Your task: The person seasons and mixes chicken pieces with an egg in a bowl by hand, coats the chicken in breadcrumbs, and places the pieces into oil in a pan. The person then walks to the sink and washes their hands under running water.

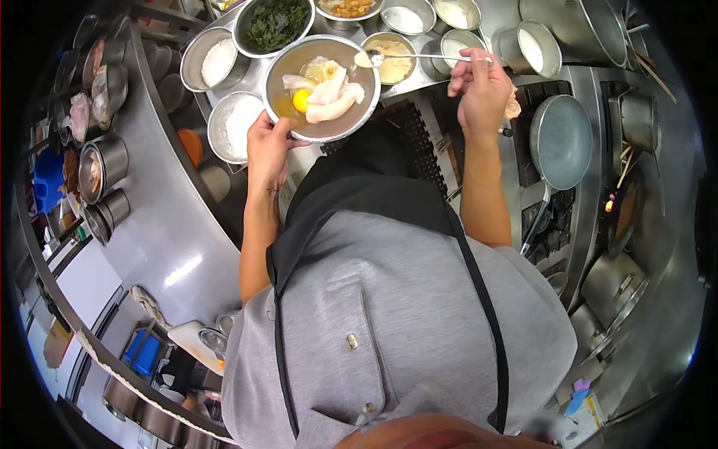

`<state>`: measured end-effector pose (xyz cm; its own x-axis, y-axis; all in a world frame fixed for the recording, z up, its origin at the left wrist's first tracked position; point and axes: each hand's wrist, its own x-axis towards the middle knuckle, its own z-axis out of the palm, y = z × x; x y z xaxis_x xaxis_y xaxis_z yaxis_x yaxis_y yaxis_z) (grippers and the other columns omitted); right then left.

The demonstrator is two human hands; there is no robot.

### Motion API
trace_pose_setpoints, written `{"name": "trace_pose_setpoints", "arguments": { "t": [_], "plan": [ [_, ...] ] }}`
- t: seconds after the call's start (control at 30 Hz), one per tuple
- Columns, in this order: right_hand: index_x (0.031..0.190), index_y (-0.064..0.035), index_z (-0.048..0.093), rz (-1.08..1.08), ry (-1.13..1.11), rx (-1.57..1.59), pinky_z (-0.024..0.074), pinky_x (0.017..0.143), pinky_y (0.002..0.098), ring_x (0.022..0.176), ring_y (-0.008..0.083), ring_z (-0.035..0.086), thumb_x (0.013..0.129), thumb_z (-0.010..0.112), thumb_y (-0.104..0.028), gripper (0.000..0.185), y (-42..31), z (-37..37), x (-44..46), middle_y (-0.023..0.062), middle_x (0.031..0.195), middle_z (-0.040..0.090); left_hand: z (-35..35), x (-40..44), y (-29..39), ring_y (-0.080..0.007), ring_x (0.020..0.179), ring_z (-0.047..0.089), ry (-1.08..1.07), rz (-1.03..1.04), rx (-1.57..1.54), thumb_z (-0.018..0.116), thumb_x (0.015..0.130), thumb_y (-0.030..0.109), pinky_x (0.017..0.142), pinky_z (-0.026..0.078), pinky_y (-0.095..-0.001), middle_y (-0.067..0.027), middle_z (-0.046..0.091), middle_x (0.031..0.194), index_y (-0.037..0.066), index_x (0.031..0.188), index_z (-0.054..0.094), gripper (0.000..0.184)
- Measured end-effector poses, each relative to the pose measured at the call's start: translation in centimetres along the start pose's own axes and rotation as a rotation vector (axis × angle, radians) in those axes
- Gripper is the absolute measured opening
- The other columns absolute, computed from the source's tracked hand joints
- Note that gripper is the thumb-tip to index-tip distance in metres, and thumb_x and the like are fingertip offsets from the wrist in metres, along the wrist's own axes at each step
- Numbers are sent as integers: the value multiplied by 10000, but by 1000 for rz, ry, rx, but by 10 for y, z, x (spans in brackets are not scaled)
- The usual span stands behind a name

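A metal bowl (pixel 340 52) holds pale raw strips of meat or fish (pixel 329 101) and a raw egg with a whole yolk (pixel 301 100). My left hand (pixel 269 146) grips its near left rim, thumb over the edge. In my right hand (pixel 481 93) is the handle end of a long thin spoon (pixel 411 56), pinched between the fingers. The spoon's tip reaches over the bowl's right rim and appears to carry a white powder. Just right of the bowl sits a container of pale yellow powder (pixel 394 69), beneath the spoon handle.
Metal containers of white powder (pixel 218 63) and dark green leaves (pixel 274 24) crowd around the bowl. To the right, a frying pan (pixel 561 142) rests on the stove (pixel 553 217). A steel counter (pixel 161 224) curves along the left, with stacked metal pots (pixel 105 170) beyond.
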<state>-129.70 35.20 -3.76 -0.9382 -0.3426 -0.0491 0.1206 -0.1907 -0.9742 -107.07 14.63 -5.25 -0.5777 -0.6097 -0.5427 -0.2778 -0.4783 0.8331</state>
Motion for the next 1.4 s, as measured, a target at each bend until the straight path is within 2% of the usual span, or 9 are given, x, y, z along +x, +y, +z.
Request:
{"name": "trace_pose_setpoints", "arguments": {
  "t": [0.3, 0.37, 0.4, 0.57, 0.73, 0.97, 1.2, 1.3, 1.4],
  "plan": [
    [967, 22, 568, 137, 133, 236, 426, 441, 253, 494, 99, 492, 977, 465, -165, 214, 24, -49, 19, 58, 657, 572, 1, 5, -6, -150, 712, 648, 13, 9, -2, 509, 841, -10, 589, 563, -259, -98, 658, 920, -27, 1101, 573, 268],
    [978, 17, 583, 44, 56, -414, 446, 460, 249, 522, 84, 522, 986, 469, -186, 233, 40, -45, 19, 57, 678, 592, -11, 5, -13, -150, 708, 649, 60, -3, 1, 505, 841, -10, 582, 561, -257, -96, 660, 925, -18, 1107, 573, 274],
    [986, 12, 595, -36, 12, -480, 463, 481, 237, 549, 75, 549, 990, 480, -202, 243, 46, -40, 16, 52, 685, 603, -13, 4, -12, -147, 703, 648, 85, -20, 22, 509, 841, -6, 578, 557, -260, -96, 661, 926, -25, 1106, 569, 273],
    [988, 9, 595, -113, 168, -304, 467, 494, 229, 536, 76, 551, 993, 473, -188, 232, 48, -23, 53, 42, 683, 607, -15, -3, -10, -142, 670, 636, 131, -18, 46, 522, 841, 2, 570, 544, -261, -98, 657, 910, -35, 1100, 559, 265],
    [936, 25, 579, -224, 114, -531, 494, 491, 284, 505, 147, 601, 967, 448, -143, 215, 109, -13, 128, 93, 651, 629, -14, -5, -12, -137, 640, 618, 205, -40, 19, 527, 837, 1, 549, 533, -261, -91, 649, 865, -38, 1057, 567, 227],
    [960, 38, 573, 70, 190, -271, 509, 438, 297, 501, 163, 604, 960, 443, -119, 205, 134, -16, 141, 120, 667, 628, -6, -9, -5, -150, 675, 635, 255, -34, 33, 517, 839, -6, 552, 543, -266, -106, 651, 885, -46, 1045, 569, 216],
    [980, 46, 562, 59, 171, 112, 495, 436, 289, 495, 148, 560, 958, 457, -111, 189, 46, -41, 120, 126, 671, 605, 18, 7, 6, -120, 680, 629, 158, -41, 53, 516, 845, 5, 578, 548, -256, -79, 653, 872, -29, 1096, 562, 258],
    [984, 43, 560, -9, 137, 67, 483, 435, 276, 494, 138, 550, 972, 461, -135, 205, -4, -28, 98, 119, 672, 604, 44, 23, 11, -136, 716, 644, 70, -5, 59, 525, 840, 11, 585, 556, -259, -88, 654, 906, -30, 1105, 558, 270],
    [986, 49, 556, -154, 221, -92, 482, 442, 263, 499, 129, 555, 986, 440, -147, 228, 4, -33, 109, 112, 682, 610, 70, 41, 15, -160, 733, 651, -7, -5, 55, 531, 838, 8, 578, 564, -258, -121, 655, 952, -55, 1087, 559, 259]
  ]
}}
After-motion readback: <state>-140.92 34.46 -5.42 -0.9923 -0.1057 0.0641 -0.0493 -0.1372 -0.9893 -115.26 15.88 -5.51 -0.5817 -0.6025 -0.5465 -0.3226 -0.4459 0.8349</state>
